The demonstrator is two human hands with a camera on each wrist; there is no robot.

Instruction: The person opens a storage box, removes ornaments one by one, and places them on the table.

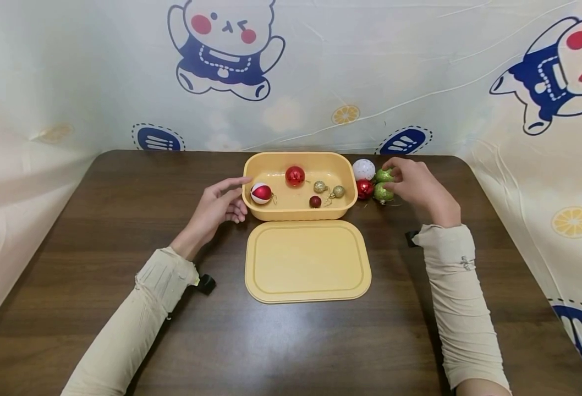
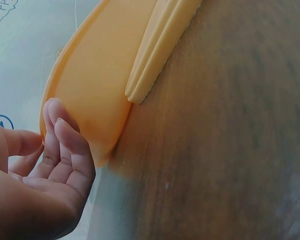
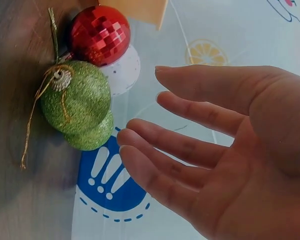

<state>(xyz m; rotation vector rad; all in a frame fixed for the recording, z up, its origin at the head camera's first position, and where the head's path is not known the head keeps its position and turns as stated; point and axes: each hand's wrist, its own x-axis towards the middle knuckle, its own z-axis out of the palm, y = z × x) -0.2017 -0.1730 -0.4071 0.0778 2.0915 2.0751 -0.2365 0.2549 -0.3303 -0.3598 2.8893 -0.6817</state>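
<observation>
My left hand (image 1: pixel 217 204) is at the left end of a yellow plastic box (image 1: pixel 298 215), fingertips right at the rim and the other fingers loosely bent beside the wall. Inside lie a red-and-white Christmas ball (image 1: pixel 261 193), a shiny red ball (image 1: pixel 295 176), two small gold balls (image 1: pixel 338 191) and a small dark red one (image 1: pixel 315 202). Over two glittery green balls (image 1: pixel 383 193) to the box's right reaches my right hand (image 1: pixel 417 184). In the right wrist view its fingers are spread and relaxed, with nothing between them, just beside the green ball (image 3: pixel 76 97).
A faceted red ball (image 1: pixel 364 189) and a speckled white ball (image 1: pixel 363 169) sit between the box and the green balls. The yellow lid (image 1: pixel 308 261) lies flat in front of the box on the dark wooden table (image 1: pixel 291 346). A printed cloth (image 1: pixel 320 71) hangs behind.
</observation>
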